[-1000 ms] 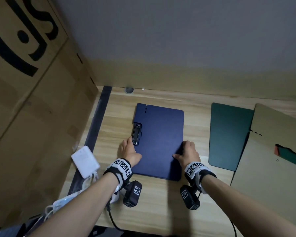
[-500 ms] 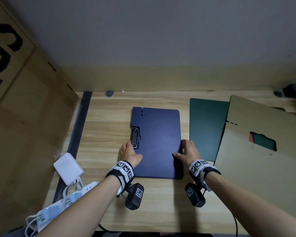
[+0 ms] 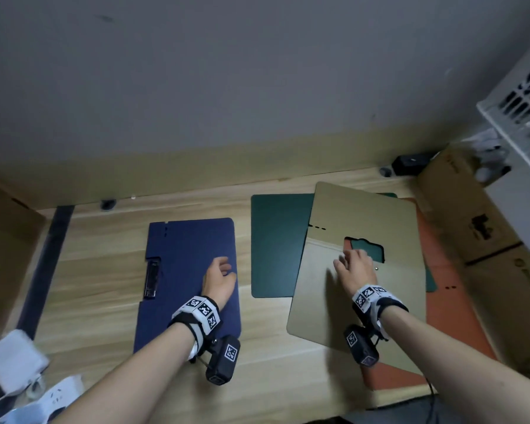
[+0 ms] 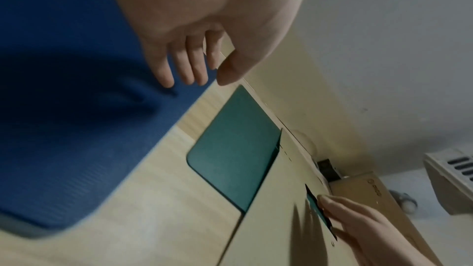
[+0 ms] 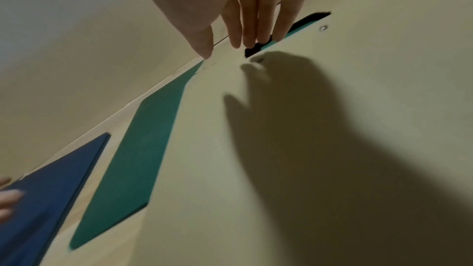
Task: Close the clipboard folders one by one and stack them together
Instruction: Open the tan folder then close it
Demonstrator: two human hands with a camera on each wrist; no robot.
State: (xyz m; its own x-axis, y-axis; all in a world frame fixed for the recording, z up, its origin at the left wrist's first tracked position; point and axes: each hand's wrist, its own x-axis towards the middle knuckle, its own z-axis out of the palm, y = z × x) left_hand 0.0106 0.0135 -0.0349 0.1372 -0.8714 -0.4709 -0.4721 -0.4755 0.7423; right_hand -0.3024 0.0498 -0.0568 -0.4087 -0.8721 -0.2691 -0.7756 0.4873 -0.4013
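A closed dark blue clipboard folder (image 3: 181, 270) lies flat on the wooden desk (image 3: 98, 289), its clip (image 3: 152, 278) at the left edge. My left hand (image 3: 219, 276) hovers over its right part with relaxed fingers (image 4: 189, 70) and holds nothing. A green folder (image 3: 276, 246) lies to the right. A tan folder (image 3: 328, 295) lies askew over the green one and an orange folder (image 3: 444, 304). My right hand (image 3: 354, 267) is over the tan folder, fingers (image 5: 256, 33) straight, tips at its cut-out (image 3: 371, 250).
A big cardboard box (image 3: 10, 264) walls off the left side; another cardboard box (image 3: 471, 234) stands at the right with a white slotted basket (image 3: 520, 117) above it. A white charger and power strip (image 3: 16, 365) lie at the front left. A black adapter (image 3: 410, 162) sits by the wall.
My left hand crossed from the clip side to the blue folder's right part. My right hand left the blue folder's edge and moved right over the tan folder. The head view swung right.
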